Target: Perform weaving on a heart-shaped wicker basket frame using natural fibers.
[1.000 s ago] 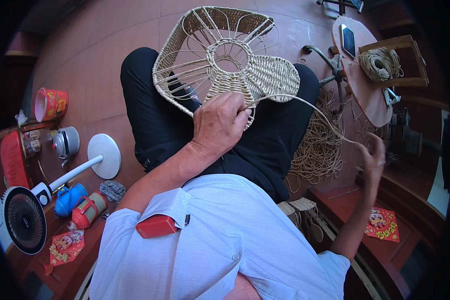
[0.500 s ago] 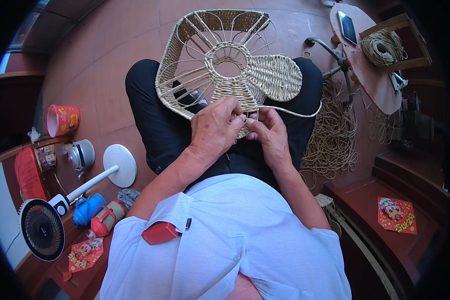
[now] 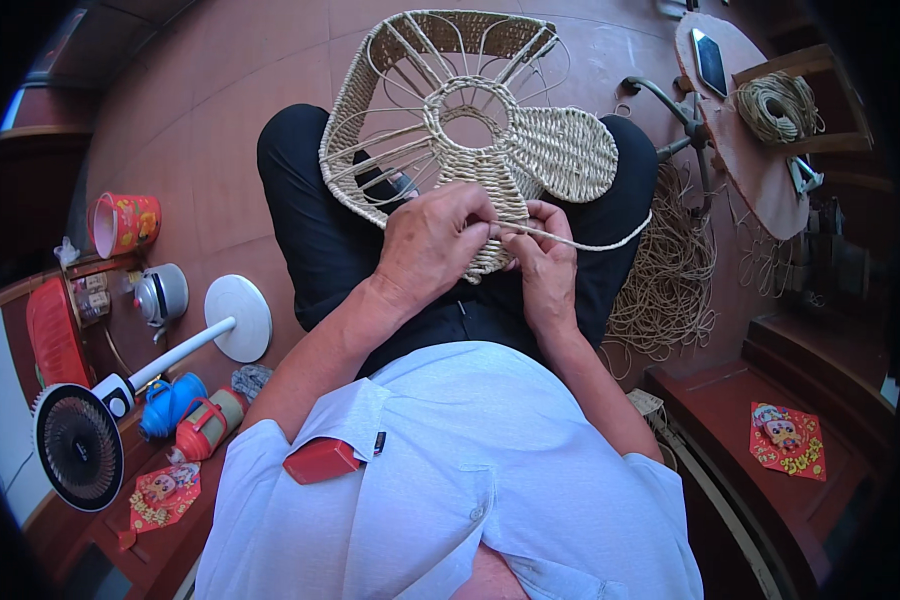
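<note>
I'm looking straight down at the lap, and the woven frame rests across both thighs, tilted up and away from the body, its open ring and bare ribs toward the far side and the finished oval panel off to the right. Both hands meet at its near edge, right where the tight weave ends. The left hand is clamped over the near rim, fingers curled down on the woven section, steadying it. The right hand sits just beside it, touching, fingers pinched on the cord.

Here's what matters to me: the cord runs out from that pinch to the right, nearly level, then curves up toward the frame's right flank by the thigh. So its long axis lies sideways across the lap, and the right hand is the one on it. The loose heap of cord lies on the floor further right, well apart from the hands.
</note>
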Available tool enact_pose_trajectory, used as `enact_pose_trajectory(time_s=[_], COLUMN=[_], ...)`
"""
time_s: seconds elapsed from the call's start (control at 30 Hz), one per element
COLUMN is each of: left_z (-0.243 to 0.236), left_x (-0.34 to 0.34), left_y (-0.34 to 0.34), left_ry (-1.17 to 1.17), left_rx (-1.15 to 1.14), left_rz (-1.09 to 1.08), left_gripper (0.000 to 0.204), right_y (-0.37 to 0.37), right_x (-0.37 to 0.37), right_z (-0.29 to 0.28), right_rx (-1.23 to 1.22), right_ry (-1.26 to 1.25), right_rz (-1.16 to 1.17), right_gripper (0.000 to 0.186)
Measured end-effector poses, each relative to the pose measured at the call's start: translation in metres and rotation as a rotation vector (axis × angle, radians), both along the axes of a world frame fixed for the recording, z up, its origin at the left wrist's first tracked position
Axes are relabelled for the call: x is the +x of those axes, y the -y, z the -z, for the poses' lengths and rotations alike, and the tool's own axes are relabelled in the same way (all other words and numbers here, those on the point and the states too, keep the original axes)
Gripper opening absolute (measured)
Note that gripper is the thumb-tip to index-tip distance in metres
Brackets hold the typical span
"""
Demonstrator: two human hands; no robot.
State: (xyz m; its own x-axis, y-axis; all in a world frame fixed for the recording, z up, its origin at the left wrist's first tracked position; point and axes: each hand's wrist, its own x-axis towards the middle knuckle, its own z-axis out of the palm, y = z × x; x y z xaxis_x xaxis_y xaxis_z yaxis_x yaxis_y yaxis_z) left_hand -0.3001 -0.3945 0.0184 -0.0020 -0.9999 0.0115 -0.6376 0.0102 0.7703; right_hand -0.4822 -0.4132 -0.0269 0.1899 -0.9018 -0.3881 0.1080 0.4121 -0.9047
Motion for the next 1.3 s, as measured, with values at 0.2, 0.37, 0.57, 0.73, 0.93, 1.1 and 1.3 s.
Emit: enact_pose_trajectory(time_s=[0.2, 0.37, 0.57, 0.73, 0.93, 1.1, 1.3], left_z=[-0.002, -0.010, -0.006, -0.003, -0.004, -0.005, 0.006], left_x=[-0.004, 0.008, 0.003, 0.000, -0.008, -0.011, -0.006], left_y=[-0.005, -0.018, -0.028, -0.028, -0.026, -0.020, -0.023], left_ry=[-0.222, -0.311, -0.035, 0.084, 0.153, 0.154, 0.195], left_rx=[0.025, 0.063, -0.105, -0.173, -0.174, -0.015, -0.095], left_rz=[-0.138, -0.277, -0.133, -0.083, -0.103, -0.142, -0.114], left_gripper=[0.015, 0.011, 0.010, 0.010, 0.015, 0.021, 0.019], right_y=[0.004, 0.008, 0.011, 0.017, 0.025, 0.023, 0.020], right_x=[-0.010, -0.016, -0.017, -0.017, -0.025, -0.027, -0.022], right_z=[-0.007, -0.010, -0.013, -0.017, -0.015, -0.006, -0.002], right_rx=[0.078, 0.308, 0.390, 0.430, 0.504, 0.483, 0.390], right_ry=[0.020, 0.099, 0.182, 0.213, 0.252, 0.294, 0.299], right_rz=[-0.120, -0.203, -0.239, -0.302, -0.329, -0.318, -0.366], right_gripper=[0.022, 0.023, 0.027, 0.028, 0.027, 0.027, 0.026])
